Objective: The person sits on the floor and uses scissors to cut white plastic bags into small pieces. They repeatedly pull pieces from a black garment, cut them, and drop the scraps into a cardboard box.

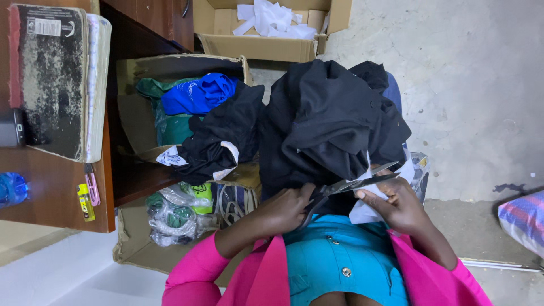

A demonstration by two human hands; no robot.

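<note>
Scissors (345,184) handles hidden in hand, blue bottle (11,188) cut by edge

The scissors (351,182) are showing bare metal blades, smooth and slightly glossy, with dark matt handles. The black garment (328,119) is looking like soft matt cloth, and the white piece (368,212) like thin matt fabric. The cardboard box (258,46) is appearing dull and fibrous, the wooden desk (51,192) smooth and faintly shiny, the concrete floor (470,85) rough and matt, the plastic bags (175,218) clear and glossy
</note>
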